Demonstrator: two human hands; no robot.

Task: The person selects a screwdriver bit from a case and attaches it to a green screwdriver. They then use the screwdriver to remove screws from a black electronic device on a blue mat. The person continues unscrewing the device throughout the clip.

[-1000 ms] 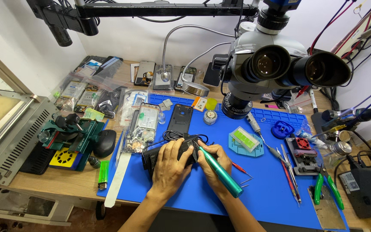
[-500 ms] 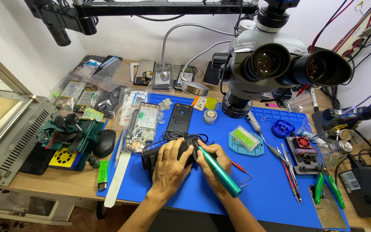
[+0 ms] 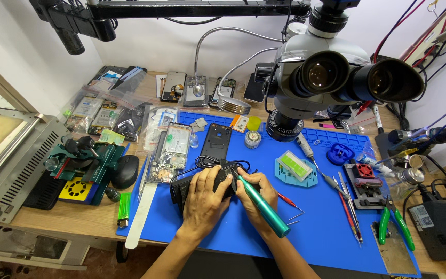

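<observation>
My left hand (image 3: pixel 204 199) lies flat over a black device (image 3: pixel 181 187) with a thin black cable, pressing it onto the blue work mat (image 3: pixel 316 217). Next to it, my right hand (image 3: pixel 256 199) grips a teal pen-shaped electric screwdriver (image 3: pixel 264 209), whose tip points down at the device's upper right part. The screwdriver's rear end slants toward the lower right. Most of the device is hidden under my hands.
A stereo microscope (image 3: pixel 331 77) hangs over the mat's far side. On the mat lie a black phone back cover (image 3: pixel 217 140), an opened phone (image 3: pixel 171 152), a pale green block (image 3: pixel 295 165), tweezers and screwdrivers (image 3: pixel 344 199) and green-handled cutters (image 3: pixel 396 222). A green lighter (image 3: pixel 123 209) lies at the left.
</observation>
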